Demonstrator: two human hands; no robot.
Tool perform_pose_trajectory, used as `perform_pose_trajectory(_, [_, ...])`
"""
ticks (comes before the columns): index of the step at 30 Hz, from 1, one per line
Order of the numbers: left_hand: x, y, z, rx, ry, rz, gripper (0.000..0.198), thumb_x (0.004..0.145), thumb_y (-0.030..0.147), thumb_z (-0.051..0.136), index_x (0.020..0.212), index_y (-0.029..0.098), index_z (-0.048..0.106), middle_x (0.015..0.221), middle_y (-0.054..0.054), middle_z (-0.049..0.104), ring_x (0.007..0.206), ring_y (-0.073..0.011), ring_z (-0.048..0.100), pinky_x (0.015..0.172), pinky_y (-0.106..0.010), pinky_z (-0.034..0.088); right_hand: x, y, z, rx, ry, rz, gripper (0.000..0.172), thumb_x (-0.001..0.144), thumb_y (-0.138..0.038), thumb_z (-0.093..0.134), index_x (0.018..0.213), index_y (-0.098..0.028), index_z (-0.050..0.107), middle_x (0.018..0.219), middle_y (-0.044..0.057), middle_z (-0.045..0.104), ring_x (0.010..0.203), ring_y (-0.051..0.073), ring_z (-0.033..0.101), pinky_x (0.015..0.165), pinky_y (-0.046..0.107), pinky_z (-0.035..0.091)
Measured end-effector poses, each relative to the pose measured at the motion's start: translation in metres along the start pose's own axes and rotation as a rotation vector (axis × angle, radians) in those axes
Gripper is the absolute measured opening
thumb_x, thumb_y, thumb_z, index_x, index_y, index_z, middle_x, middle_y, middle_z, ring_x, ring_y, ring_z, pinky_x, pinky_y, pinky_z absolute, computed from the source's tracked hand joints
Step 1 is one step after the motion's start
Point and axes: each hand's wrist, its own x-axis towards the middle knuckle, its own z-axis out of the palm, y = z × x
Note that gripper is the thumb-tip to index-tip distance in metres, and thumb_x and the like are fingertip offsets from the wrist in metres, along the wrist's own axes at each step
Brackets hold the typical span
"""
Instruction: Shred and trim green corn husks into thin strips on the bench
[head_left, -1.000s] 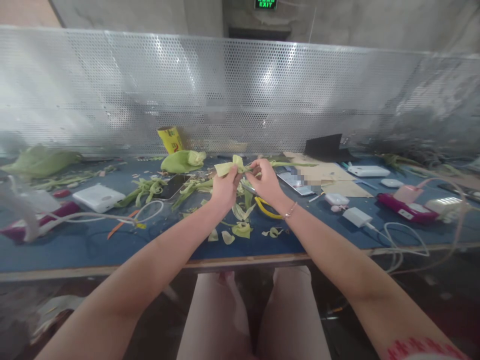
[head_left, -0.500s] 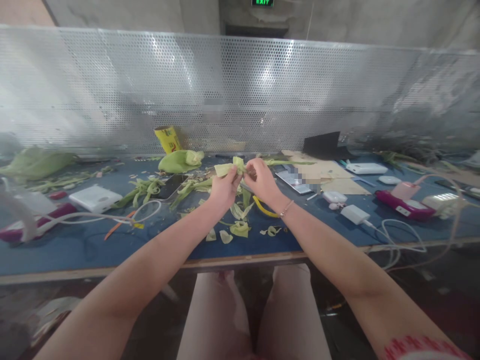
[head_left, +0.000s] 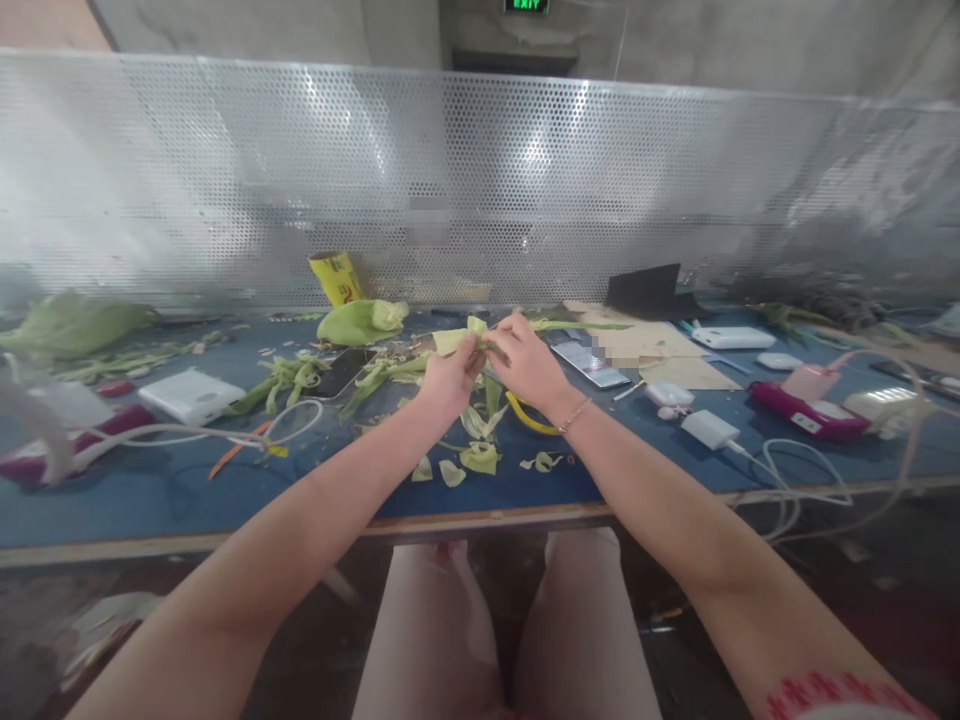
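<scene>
Both hands meet above the middle of the blue table (head_left: 187, 500). My left hand (head_left: 444, 382) is closed on a pale green leaf strip (head_left: 454, 339), which sticks out above its fingers. My right hand (head_left: 531, 366) pinches the same strip from the right, fingers bent and pressed together. Under the hands lie cut leaf scraps (head_left: 480, 456) and a yellow-handled tool (head_left: 529, 418), partly hidden by my right wrist.
A folded green leaf bundle (head_left: 360, 321) and a yellow packet (head_left: 336, 277) sit by the perforated metal screen (head_left: 480, 180). More leaves (head_left: 285, 378) lie to the left, beside a white box (head_left: 191, 394). Right: a phone (head_left: 592, 362), chargers (head_left: 709, 430), cables and a pink device (head_left: 806, 412).
My right hand has slid a little left along the leaf strip, closer to my left hand. The strip sits slightly lower in the grip.
</scene>
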Motion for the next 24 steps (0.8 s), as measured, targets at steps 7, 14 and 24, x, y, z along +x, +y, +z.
perform_pose_trajectory(7, [-0.004, -0.002, 0.001, 0.0, -0.068, 0.0, 0.014, 0.065, 0.016, 0.073, 0.067, 0.012, 0.06, 0.066, 0.0, 0.065, 0.064, -0.0083, 0.061, 0.071, -0.024, 0.047, 0.0, -0.003, -0.001, -0.067, -0.02, -0.009, 0.019, 0.088, -0.019, 0.043, 0.077, -0.019, 0.058, 0.085, 0.006, 0.049, 0.082, 0.019, 0.05, 0.078, 0.034, 0.042])
perform_pose_trajectory(14, [-0.001, -0.005, 0.0, 0.004, -0.032, 0.132, 0.013, 0.063, 0.013, 0.074, 0.068, 0.012, 0.062, 0.066, 0.001, 0.064, 0.064, -0.008, 0.059, 0.072, -0.024, 0.046, 0.001, -0.018, -0.002, -0.064, 0.02, 0.104, 0.017, 0.086, -0.016, 0.043, 0.072, -0.02, 0.051, 0.083, 0.005, 0.053, 0.078, 0.017, 0.052, 0.07, 0.03, 0.041])
perform_pose_trajectory(24, [-0.002, 0.005, 0.004, -0.021, 0.089, 0.149, 0.014, 0.066, 0.01, 0.07, 0.063, 0.013, 0.057, 0.06, 0.004, 0.059, 0.056, -0.0048, 0.054, 0.061, -0.019, 0.044, 0.0, -0.016, 0.003, -0.048, -0.045, 0.005, 0.017, 0.089, -0.018, 0.042, 0.075, -0.019, 0.053, 0.086, 0.007, 0.054, 0.082, 0.018, 0.052, 0.075, 0.031, 0.042])
